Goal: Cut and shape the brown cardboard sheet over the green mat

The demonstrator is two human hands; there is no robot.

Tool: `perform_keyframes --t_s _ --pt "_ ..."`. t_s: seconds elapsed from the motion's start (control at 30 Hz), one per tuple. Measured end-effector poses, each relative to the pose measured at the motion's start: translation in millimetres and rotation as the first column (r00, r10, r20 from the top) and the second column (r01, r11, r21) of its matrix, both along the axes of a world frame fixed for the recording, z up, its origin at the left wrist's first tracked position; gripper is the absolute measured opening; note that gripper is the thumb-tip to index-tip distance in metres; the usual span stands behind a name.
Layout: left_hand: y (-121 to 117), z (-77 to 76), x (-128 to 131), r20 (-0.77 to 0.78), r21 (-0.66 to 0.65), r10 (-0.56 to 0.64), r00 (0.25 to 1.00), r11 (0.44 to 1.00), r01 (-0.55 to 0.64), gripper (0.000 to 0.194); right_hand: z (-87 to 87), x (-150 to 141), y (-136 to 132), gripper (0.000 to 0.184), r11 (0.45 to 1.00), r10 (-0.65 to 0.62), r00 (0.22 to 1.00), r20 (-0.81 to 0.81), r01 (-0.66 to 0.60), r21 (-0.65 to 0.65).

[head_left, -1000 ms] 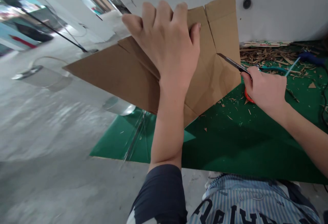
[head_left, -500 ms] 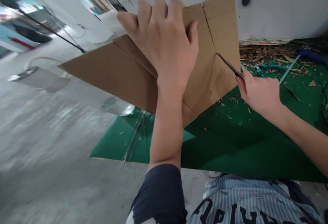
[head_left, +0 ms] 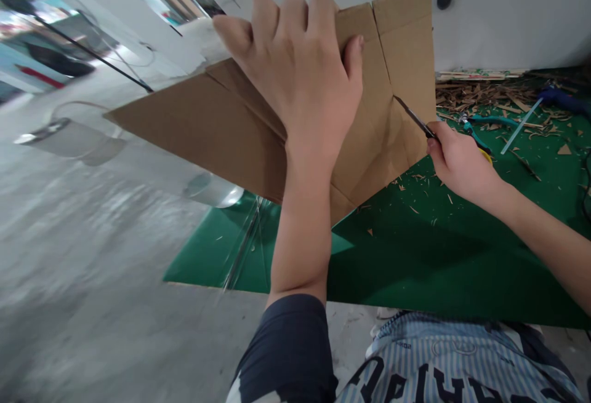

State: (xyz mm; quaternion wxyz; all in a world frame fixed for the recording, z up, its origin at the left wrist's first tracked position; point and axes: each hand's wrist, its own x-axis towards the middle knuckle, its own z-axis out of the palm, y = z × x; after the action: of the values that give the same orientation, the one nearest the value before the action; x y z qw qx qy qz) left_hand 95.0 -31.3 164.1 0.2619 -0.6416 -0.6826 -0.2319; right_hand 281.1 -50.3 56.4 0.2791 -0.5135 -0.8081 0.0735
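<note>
1. Left hand (head_left: 309, 77) clutches the bent brown cardboard sheet (head_left: 369, 126) over the flat green table (head_left: 415, 274); slacken, and it could buckle.
2. Slim dark metal blade (head_left: 410, 112), tip at the thin slit's (head_left: 382, 46) end above the table: overpush, and it might tear.
3. Right hand (head_left: 466, 160) pinches the black handle (head_left: 431, 135) over the table; a slip could nick that left thumb (head_left: 354, 61).

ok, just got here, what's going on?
A person's left hand grips a creased piece of cardboard over the green table. The right hand holds what looks like a knife, its tip at the lower end of a slit running down from the cardboard's top edge. Scraps lie piled toward the back of the table.
</note>
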Motion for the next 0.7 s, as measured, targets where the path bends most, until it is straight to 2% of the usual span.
perform_keyframes --t_s 0.17,0.37,0.57,0.7 --pt "3.2 -1.0 -0.4 0.008 -0.011 0.003 1.000 1.000 -0.003 0.033 -4.0 0.0 0.5 0.038 0.997 -0.049 0.998 -0.039 0.051 0.062" --pt "5.7 -2.2 -7.4 0.098 0.009 -0.108 0.989 0.994 0.108 0.027 -11.5 1.5 2.1 0.039 0.989 -0.110 0.993 -0.038 0.114 0.099" --pt "6.5 -4.2 -7.9 0.050 0.013 -0.092 0.994 0.996 0.092 0.029 -10.5 2.3 0.2 0.038 0.981 -0.166 0.986 -0.003 0.165 0.103" --pt "8.6 -4.8 -8.1 0.027 0.008 -0.073 0.997 0.997 0.073 0.030 -14.7 3.4 1.2 0.039 0.972 -0.181 0.983 -0.001 0.179 0.154"
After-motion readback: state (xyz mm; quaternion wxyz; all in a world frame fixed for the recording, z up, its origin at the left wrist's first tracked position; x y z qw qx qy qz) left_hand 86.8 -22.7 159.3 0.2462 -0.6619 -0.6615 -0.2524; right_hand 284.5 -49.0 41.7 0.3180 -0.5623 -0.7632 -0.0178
